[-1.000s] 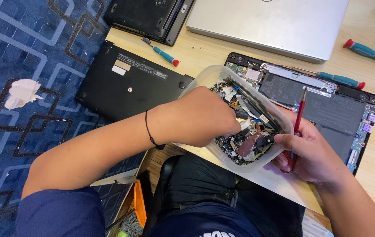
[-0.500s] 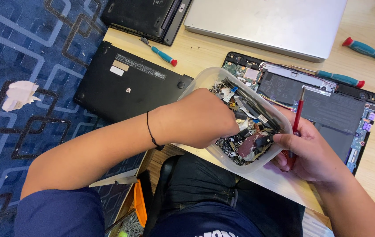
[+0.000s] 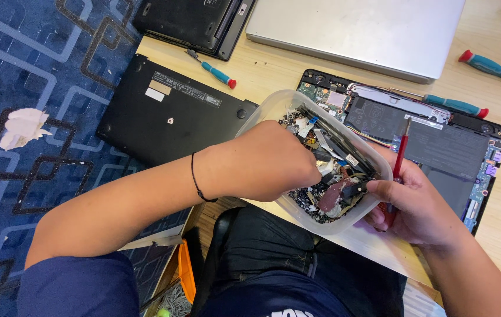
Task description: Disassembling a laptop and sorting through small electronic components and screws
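Pale wooden tabletop [image 3: 274,73] meets a dark blue carpet with a grey line pattern [image 3: 33,76] at its left edge. Near the table's front edge sits a clear plastic tub with rounded corners [image 3: 267,111], filled with small electronic scraps — cables, connectors, bits of circuit board [image 3: 332,170]. The left hand [image 3: 265,161], a thin black band [image 3: 196,179] around its wrist, reaches into the tub from the left, fingers curled down among the scraps; whether they grip anything I cannot tell, since they are hidden. The right hand [image 3: 417,208] cups the tub's right wall, thumb over the rim, and is closed around a red-handled screwdriver [image 3: 399,155] that stands upright just beside the tub.

Behind the tub and to its right lies an opened black laptop with battery and green board exposed [image 3: 438,147]. Left of the tub rests a closed black laptop, underside up [image 3: 168,111]. Beyond the tub lie a silver laptop [image 3: 356,29], another black laptop base [image 3: 195,20], and three teal screwdrivers with red ends — one short [image 3: 218,73], one on the opened laptop [image 3: 454,106], one farther right [image 3: 488,64].
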